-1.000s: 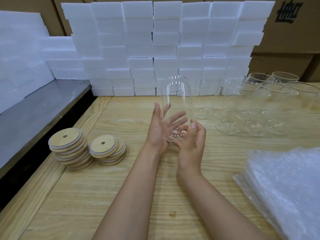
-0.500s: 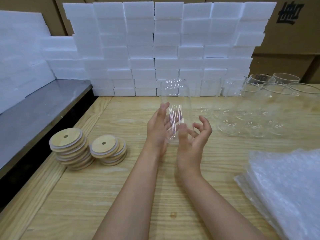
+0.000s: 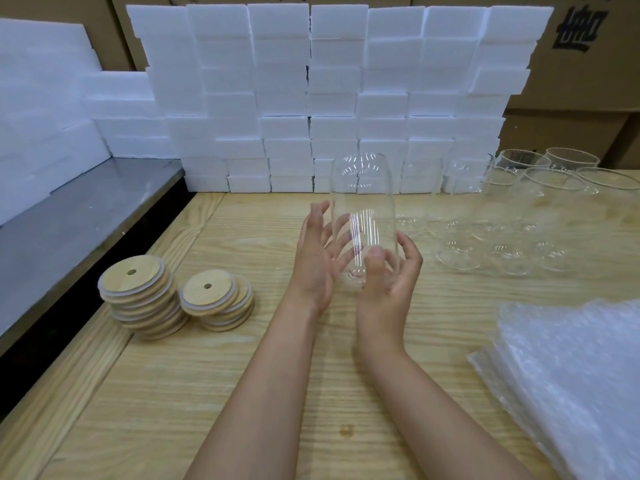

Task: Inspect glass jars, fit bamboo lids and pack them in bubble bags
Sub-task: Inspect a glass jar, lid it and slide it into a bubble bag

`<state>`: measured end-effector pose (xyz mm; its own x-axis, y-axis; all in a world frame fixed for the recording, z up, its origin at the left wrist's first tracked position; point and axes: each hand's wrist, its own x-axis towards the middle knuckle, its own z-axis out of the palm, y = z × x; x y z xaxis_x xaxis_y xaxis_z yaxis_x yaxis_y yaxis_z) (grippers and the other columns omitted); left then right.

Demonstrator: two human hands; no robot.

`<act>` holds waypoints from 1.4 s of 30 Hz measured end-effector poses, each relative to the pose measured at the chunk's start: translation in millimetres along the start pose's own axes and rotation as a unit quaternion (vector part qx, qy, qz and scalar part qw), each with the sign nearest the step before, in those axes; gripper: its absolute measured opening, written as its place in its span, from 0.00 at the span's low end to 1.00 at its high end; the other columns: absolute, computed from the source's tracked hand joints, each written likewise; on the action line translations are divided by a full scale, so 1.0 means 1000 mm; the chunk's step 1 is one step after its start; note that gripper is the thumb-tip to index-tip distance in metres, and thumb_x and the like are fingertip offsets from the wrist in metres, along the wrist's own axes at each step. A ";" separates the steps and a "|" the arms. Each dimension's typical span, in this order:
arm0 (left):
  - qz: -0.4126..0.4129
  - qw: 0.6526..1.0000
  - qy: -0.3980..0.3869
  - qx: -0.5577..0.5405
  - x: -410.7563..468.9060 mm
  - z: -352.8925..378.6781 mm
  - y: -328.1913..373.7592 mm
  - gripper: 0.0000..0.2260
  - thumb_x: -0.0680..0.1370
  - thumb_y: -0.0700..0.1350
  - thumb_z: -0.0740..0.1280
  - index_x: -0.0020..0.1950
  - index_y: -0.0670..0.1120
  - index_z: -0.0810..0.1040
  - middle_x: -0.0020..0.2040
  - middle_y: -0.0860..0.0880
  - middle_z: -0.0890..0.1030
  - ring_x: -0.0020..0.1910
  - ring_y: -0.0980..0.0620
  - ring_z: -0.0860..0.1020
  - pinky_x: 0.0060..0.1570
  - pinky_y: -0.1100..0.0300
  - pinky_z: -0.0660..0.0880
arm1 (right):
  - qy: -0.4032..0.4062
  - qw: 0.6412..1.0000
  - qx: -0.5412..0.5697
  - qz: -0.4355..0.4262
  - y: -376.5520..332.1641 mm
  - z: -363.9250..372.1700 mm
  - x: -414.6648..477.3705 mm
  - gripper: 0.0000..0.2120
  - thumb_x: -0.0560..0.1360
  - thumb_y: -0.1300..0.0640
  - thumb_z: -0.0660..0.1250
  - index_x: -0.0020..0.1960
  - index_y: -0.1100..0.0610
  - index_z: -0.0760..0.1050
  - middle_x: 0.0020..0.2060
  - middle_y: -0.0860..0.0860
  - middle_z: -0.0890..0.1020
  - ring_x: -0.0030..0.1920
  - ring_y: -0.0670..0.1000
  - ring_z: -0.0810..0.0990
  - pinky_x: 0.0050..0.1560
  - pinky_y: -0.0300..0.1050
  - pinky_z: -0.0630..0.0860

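A clear glass jar (image 3: 362,188) stands upright between my hands above the wooden table (image 3: 214,393). My left hand (image 3: 317,259) lies flat against its left side with straight fingers. My right hand (image 3: 393,277) curls round its lower right part, thumb on the front. Two stacks of round bamboo lids (image 3: 138,294) with centre holes sit at the left, the second stack (image 3: 216,301) lower. Several empty glass jars (image 3: 519,209) stand at the back right. A pile of bubble bags (image 3: 571,382) lies at the right front.
White foam blocks (image 3: 311,98) are stacked as a wall along the table's back, with more foam on the left. A grey metal surface (image 3: 69,223) adjoins the table's left edge. Cardboard boxes (image 3: 588,81) stand behind.
The jar has been turned between my hands. My left fingers straightened along its side, and my right hand moved from under its base to grip its lower right side.
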<state>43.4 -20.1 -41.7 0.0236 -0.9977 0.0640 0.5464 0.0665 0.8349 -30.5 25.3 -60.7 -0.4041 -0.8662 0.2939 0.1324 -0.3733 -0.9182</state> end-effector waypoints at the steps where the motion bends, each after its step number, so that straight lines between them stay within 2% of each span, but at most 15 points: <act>1: -0.005 1.000 0.000 -0.007 0.000 0.000 0.000 0.27 0.68 0.65 0.61 0.63 0.54 0.71 0.65 0.43 0.76 0.62 0.46 0.78 0.61 0.49 0.75 | 0.002 1.000 0.010 0.012 0.000 -0.001 0.001 0.19 0.70 0.36 0.61 0.59 0.36 0.66 0.54 0.39 0.78 0.58 0.47 0.77 0.63 0.56 0.73; 4: -0.026 0.999 -0.014 -0.012 0.001 0.000 -0.001 0.30 0.69 0.66 0.58 0.67 0.52 0.68 0.65 0.43 0.76 0.62 0.46 0.78 0.60 0.48 0.76 | 0.011 0.998 0.045 0.038 0.003 -0.002 0.002 0.14 0.74 0.41 0.57 0.58 0.41 0.68 0.47 0.31 0.80 0.49 0.39 0.81 0.59 0.61 0.75; 8: -0.059 0.997 -0.047 0.005 0.001 0.002 -0.001 0.34 0.68 0.67 0.57 0.69 0.51 0.66 0.60 0.45 0.79 0.57 0.48 0.80 0.53 0.48 0.78 | 0.016 0.991 0.089 0.102 0.001 -0.002 0.004 0.12 0.75 0.43 0.56 0.55 0.44 0.72 0.59 0.56 0.78 0.55 0.56 0.81 0.46 0.56 0.82; 10: -0.059 0.996 -0.059 0.018 0.001 0.002 -0.002 0.33 0.67 0.67 0.58 0.66 0.49 0.69 0.53 0.47 0.83 0.53 0.50 0.82 0.46 0.53 0.80 | 0.015 0.987 0.111 0.118 0.001 -0.002 0.005 0.08 0.80 0.47 0.56 0.54 0.48 0.71 0.55 0.59 0.78 0.49 0.56 0.83 0.36 0.46 0.81; 13: -0.042 0.997 -0.050 0.042 0.003 0.001 -0.004 0.32 0.67 0.68 0.59 0.63 0.48 0.72 0.48 0.47 0.85 0.48 0.49 0.83 0.43 0.53 0.79 | 0.015 0.984 0.120 0.132 0.002 -0.003 0.008 0.07 0.82 0.51 0.54 0.52 0.51 0.70 0.50 0.59 0.79 0.38 0.51 0.84 0.31 0.42 0.78; 18: -0.020 0.999 -0.021 0.036 0.002 0.000 -0.003 0.31 0.67 0.67 0.61 0.61 0.48 0.74 0.46 0.46 0.84 0.44 0.48 0.83 0.48 0.49 0.77 | 0.003 0.991 0.070 0.118 0.005 -0.002 0.008 0.15 0.72 0.40 0.56 0.50 0.49 0.72 0.47 0.54 0.81 0.44 0.54 0.82 0.40 0.49 0.80; 21: -0.008 0.999 -0.008 0.038 0.001 -0.001 -0.002 0.29 0.70 0.66 0.63 0.63 0.49 0.73 0.52 0.44 0.83 0.47 0.48 0.82 0.47 0.49 0.81 | 0.007 0.996 0.043 0.072 0.002 -0.002 0.007 0.17 0.69 0.37 0.60 0.52 0.45 0.71 0.48 0.46 0.78 0.48 0.41 0.79 0.48 0.37 0.75; 23: 0.000 0.999 0.006 0.049 -0.001 0.000 -0.002 0.25 0.70 0.66 0.69 0.58 0.51 0.75 0.53 0.44 0.82 0.46 0.50 0.81 0.41 0.54 0.81 | -0.001 0.999 0.028 0.039 -0.002 -0.001 0.004 0.22 0.65 0.34 0.61 0.56 0.40 0.68 0.55 0.47 0.73 0.54 0.43 0.75 0.50 0.30 0.71; 25: 0.008 0.998 0.017 0.063 -0.002 0.001 -0.002 0.29 0.61 0.69 0.73 0.54 0.53 0.75 0.49 0.48 0.82 0.44 0.52 0.81 0.42 0.53 0.81 | -0.015 1.000 0.000 0.017 -0.003 0.000 0.000 0.25 0.62 0.33 0.63 0.58 0.36 0.65 0.58 0.48 0.69 0.58 0.44 0.71 0.52 0.31 0.70; 27: 0.016 0.997 0.017 0.072 -0.003 0.002 -0.003 0.36 0.53 0.73 0.74 0.54 0.54 0.76 0.46 0.51 0.83 0.44 0.52 0.82 0.45 0.52 0.80 | -0.032 0.999 -0.023 0.010 -0.004 0.001 -0.001 0.28 0.60 0.34 0.67 0.58 0.35 0.64 0.58 0.47 0.68 0.58 0.44 0.71 0.53 0.35 0.71; 32: 0.019 0.997 0.010 0.081 -0.002 0.002 -0.002 0.41 0.50 0.75 0.73 0.57 0.54 0.76 0.47 0.52 0.84 0.45 0.53 0.82 0.47 0.52 0.79 | -0.031 0.999 -0.016 -0.003 0.001 -0.004 0.006 0.24 0.67 0.49 0.76 0.58 0.38 0.68 0.55 0.50 0.73 0.53 0.48 0.75 0.52 0.42 0.75; 34: 0.016 0.997 0.006 0.073 -0.004 0.002 0.001 0.41 0.54 0.75 0.72 0.60 0.54 0.74 0.51 0.51 0.83 0.46 0.53 0.80 0.50 0.53 0.79 | -0.031 0.999 0.006 -0.003 0.002 -0.005 0.007 0.21 0.70 0.50 0.75 0.57 0.38 0.69 0.54 0.49 0.75 0.52 0.49 0.77 0.49 0.36 0.75; 37: -0.001 0.998 -0.013 0.060 -0.007 0.002 0.008 0.31 0.65 0.70 0.65 0.62 0.54 0.72 0.59 0.48 0.81 0.53 0.52 0.80 0.52 0.56 0.79 | -0.031 0.998 0.042 0.026 0.002 -0.004 0.006 0.17 0.69 0.45 0.71 0.56 0.38 0.72 0.52 0.47 0.79 0.50 0.43 0.79 0.48 0.33 0.75; 40: -0.014 0.999 -0.015 0.037 -0.008 0.002 0.012 0.46 0.50 0.73 0.75 0.63 0.54 0.71 0.62 0.44 0.80 0.60 0.48 0.80 0.61 0.51 0.75 | -0.023 0.995 0.079 0.061 0.003 -0.004 0.007 0.17 0.68 0.41 0.68 0.56 0.41 0.74 0.49 0.39 0.82 0.52 0.39 0.80 0.50 0.35 0.76; 42: -0.022 0.999 -0.036 0.017 -0.007 0.002 0.013 0.52 0.46 0.72 0.76 0.66 0.53 0.69 0.62 0.43 0.80 0.59 0.45 0.80 0.57 0.49 0.78 | -0.028 0.993 0.086 0.071 0.004 -0.004 0.007 0.17 0.71 0.42 0.65 0.58 0.44 0.75 0.49 0.35 0.83 0.54 0.38 0.80 0.51 0.36 0.77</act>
<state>48.8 -12.0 -30.4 -0.0608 -0.9961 0.0646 0.5175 0.0239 0.8553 -36.0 19.5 -63.0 -0.3196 -0.9295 0.1842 0.3381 -0.2935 -0.8942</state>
